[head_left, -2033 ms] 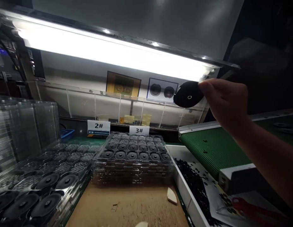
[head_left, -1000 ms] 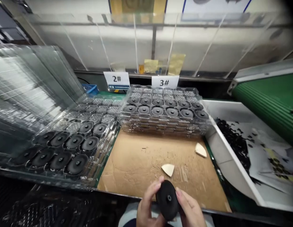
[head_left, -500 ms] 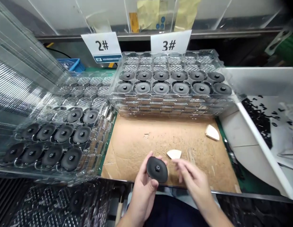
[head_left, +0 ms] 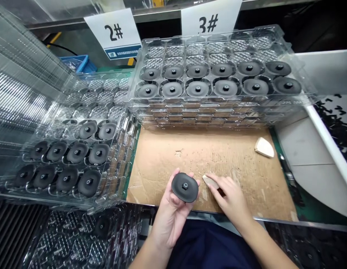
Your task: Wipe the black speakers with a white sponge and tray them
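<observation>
A black rounded oval disc with a small raised knob at its centre (head_left: pixel 187 192) is held in my left hand (head_left: pixel 172 220), knob side up, above the cardboard sheet (head_left: pixel 159 153). To its right, my right hand (head_left: pixel 231 196) grips a white wedge-shaped piece (head_left: pixel 209 182) between thumb and fingers. The wedge is tilted, with its tip towards the disc, apart from it. Another white wedge (head_left: pixel 264 147) lies on the cardboard at the right.
Stacked clear trays (head_left: pixel 218 101) with black discs in their front rows stand at the back. More trays (head_left: pixel 106 190) stand at the left. A white bin wall (head_left: pixel 330 138) and a dark pen-like tool (head_left: pixel 291 183) are at the right, with small black pieces (head_left: pixel 334 123) beyond.
My right hand has taken hold of the white wedge and lifted or tilted it. My left hand has turned the disc flatter. The camera view has tipped down.
</observation>
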